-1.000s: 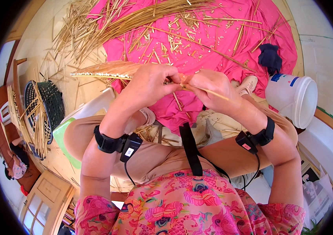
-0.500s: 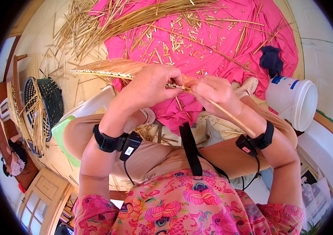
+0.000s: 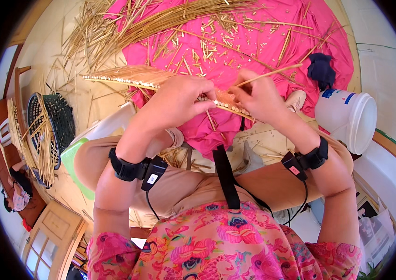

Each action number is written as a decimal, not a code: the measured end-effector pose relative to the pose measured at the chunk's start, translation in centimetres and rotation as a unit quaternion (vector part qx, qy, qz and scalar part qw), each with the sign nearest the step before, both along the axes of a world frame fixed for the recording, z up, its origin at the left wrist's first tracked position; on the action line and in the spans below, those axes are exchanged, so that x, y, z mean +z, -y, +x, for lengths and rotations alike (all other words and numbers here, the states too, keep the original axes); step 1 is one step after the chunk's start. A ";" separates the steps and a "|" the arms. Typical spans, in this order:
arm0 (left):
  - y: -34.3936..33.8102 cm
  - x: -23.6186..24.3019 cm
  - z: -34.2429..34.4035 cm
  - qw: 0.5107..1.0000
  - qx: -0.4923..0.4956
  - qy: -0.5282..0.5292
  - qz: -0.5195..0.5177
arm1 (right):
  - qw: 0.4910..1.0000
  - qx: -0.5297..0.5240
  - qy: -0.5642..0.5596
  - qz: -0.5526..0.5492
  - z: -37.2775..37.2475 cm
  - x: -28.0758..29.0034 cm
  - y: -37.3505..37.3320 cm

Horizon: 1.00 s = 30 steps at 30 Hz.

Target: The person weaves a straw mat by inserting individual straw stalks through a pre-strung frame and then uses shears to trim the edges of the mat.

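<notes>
A flat panel of straw-coloured stalks (image 3: 135,73), laid side by side with their pale cut ends in a row, stretches from the left across to between my hands. My left hand (image 3: 179,101) is closed round its near edge, thumb below the row of ends. Over the panel's right part, my right hand (image 3: 259,95) pinches a single stalk (image 3: 277,72) that points up and to the right. Its lower end is hidden by my fingers. A thin stalk runs along beneath the row of cut ends and sticks out below my right hand.
A pink cloth (image 3: 254,44) on the floor carries short cut pieces and a long bundle of stalks (image 3: 174,18). At the left stands a dark basket (image 3: 65,123) with stalks. A white bucket (image 3: 340,116) lies at the right, near a dark cloth (image 3: 321,70). Another person (image 3: 20,191) is far left.
The stalk in my right hand has swung from pointing down along my forearm to pointing up and right. My right hand has turned, uncovering more cut ends. My left hand has stayed nearly still.
</notes>
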<state>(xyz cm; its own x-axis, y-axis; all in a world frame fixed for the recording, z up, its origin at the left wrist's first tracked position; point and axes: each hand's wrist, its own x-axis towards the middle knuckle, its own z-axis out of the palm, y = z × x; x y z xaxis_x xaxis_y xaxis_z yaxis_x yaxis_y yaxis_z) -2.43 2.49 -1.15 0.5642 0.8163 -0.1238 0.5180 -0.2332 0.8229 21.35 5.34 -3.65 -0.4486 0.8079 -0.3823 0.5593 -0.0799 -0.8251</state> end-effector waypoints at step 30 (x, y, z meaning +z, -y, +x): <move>-0.5 0.0 0.1 0.999 0.007 0.014 0.030 | 0.948 0.126 -0.156 0.246 0.9 1.9 1.5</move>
